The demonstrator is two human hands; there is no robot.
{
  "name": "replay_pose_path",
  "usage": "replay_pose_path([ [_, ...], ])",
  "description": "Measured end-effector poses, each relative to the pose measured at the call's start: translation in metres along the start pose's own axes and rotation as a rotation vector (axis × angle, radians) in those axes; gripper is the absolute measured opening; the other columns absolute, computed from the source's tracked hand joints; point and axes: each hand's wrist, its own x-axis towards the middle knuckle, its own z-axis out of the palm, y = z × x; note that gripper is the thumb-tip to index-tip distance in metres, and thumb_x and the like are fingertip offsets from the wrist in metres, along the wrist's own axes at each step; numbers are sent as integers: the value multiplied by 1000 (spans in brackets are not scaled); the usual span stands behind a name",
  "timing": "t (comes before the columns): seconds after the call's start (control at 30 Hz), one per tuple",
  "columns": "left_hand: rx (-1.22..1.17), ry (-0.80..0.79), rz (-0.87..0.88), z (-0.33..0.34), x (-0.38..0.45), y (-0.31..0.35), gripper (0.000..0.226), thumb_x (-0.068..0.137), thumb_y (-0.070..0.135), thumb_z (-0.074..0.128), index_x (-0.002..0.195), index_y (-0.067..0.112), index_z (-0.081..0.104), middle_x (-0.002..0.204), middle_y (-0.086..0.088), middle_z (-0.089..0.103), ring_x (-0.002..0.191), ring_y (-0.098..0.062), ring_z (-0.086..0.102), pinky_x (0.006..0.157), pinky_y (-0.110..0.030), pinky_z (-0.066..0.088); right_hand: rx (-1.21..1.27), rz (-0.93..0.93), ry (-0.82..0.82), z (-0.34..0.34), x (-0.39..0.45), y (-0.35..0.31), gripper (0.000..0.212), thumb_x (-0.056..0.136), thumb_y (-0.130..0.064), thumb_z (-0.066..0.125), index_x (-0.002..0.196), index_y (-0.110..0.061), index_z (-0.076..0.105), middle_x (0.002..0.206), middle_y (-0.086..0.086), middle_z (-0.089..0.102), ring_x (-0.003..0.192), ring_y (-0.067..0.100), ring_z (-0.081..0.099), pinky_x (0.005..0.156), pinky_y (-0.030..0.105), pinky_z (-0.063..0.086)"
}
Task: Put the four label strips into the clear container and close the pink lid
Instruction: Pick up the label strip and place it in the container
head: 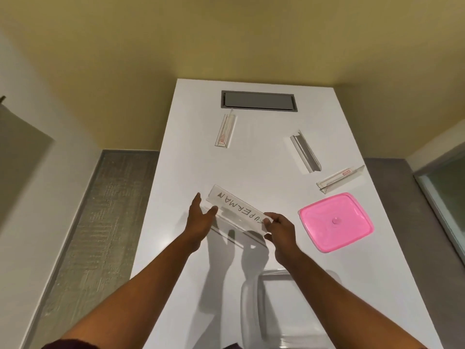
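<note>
Held strip: a clear folded holder with a card lettered "SUPERMAN" [237, 212], lifted over the white surface [176, 152], its shadow below.
Left hand [200, 219]: at the strip's far-left end, fingers mostly straight and spread around the end, thumb against its edge; supporting rather than clamping.
Right hand [279, 229]: fingers [268, 222] curled, pinching the strip's near-right end.
Other strips: one upright-angled near the grey inset panel [259, 101] at [224, 129]; a second to the right [305, 153]; a third near the right edge [339, 180], just beyond the lid.
Lid: pink [336, 221], lying flat on the surface, apart from the container.
Container: clear tub [274, 275], open, close to the body between the forearms, partly out of frame.
Handling, judged: the strip looks light, stiff and smooth, so likely slippery and prone to twist if held at one end; a grip at both short ends suits it.
Fit, judged: long for the tub; may need to go in slanted.
Progress, judged: no strip seen inside yet.
</note>
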Motion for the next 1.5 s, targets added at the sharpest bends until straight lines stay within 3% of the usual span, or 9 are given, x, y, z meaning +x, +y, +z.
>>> replay_pose_path([
  [0.17, -88, -141, -114, 57, -38, -1, 75, 94, 38, 66, 153, 13, 27, 139, -4, 52, 128, -23, 50, 113, -48, 42, 238, 149, -86, -34, -18, -1, 18, 101, -1, 57, 116, -5, 66, 108, 18, 76, 66, 20, 55, 59, 28, 49],
  [0.3, -201, -172, -99, 105, -63, 5, 54, 93, 32, 69, 138, 15, 45, 117, -1, 69, 112, -19, 63, 102, -45, 50, 352, 209, -210, -59, -32, 6, 24, 102, -2, 56, 125, -1, 61, 94, 14, 78, 59, 18, 56, 54, 25, 51],
  [0.4, -209, -93, -57, 132, -77, 7, 39, 97, 20, 64, 133, 17, 49, 115, -7, 72, 104, -22, 70, 91, -43, 57, 356, 243, -274, -78, -39, 12, 26, 100, -1, 60, 126, -3, 63, 117, 24, 74, 74, 23, 62, 68, 31, 59],
  [0.6, 15, -104, 91, 156, -101, 14, 43, 99, 16, 59, 141, 22, 49, 125, -6, 67, 116, -28, 65, 98, -50, 56, 92, 144, -345, -129, -50, 6, 27, 91, -6, 68, 117, -11, 69, 109, 16, 78, 96, 30, 75, 89, 43, 60],
  [0.73, 424, -92, 320, 156, -114, 9, 49, 98, 30, 61, 145, 28, 48, 128, 1, 63, 112, -21, 63, 98, -41, 54, -115, -141, -215, -158, -52, -9, 24, 94, -16, 70, 115, -27, 65, 121, 9, 70, 107, 22, 70, 87, 37, 55],
  [0.9, 821, -159, 507, 150, -126, -20, 53, 98, 31, 60, 148, 28, 45, 125, -6, 55, 118, -22, 52, 99, -28, 41, -515, -769, -73, -191, -53, -22, 62, 86, -24, 80, 139, -25, 49, 139, -5, 53, 123, 9, 55, 98, 28, 48],
  [1.07, 1021, -211, 580, 153, -138, -45, 54, 98, 32, 57, 149, 38, 40, 131, 4, 50, 117, -18, 46, 96, -33, 46, -1079, -1177, -364, -207, -57, -23, 57, 83, -37, 81, 137, -27, 62, 150, -8, 55, 146, 19, 43, 117, 39, 35],
  [1.2, 1100, -286, 631, 156, -146, -61, 52, 98, 32, 55, 148, 38, 40, 131, 5, 50, 116, -18, 47, 90, -34, 49, -1252, -1079, -443, -207, -62, 6, 45, 89, -27, 76, 133, -27, 67, 138, -6, 68, 128, 20, 63, 102, 37, 53],
  [1.5, 1244, -389, 597, 135, -157, -100, 51, 99, 31, 52, 148, 31, 39, 151, 8, 46, 135, -18, 46, 99, -38, 50, -1276, -845, -355, -212, -67, 55, 47, 85, -21, 80, 126, -40, 70, 131, -15, 69, 121, 15, 67, 92, 26, 52],
])
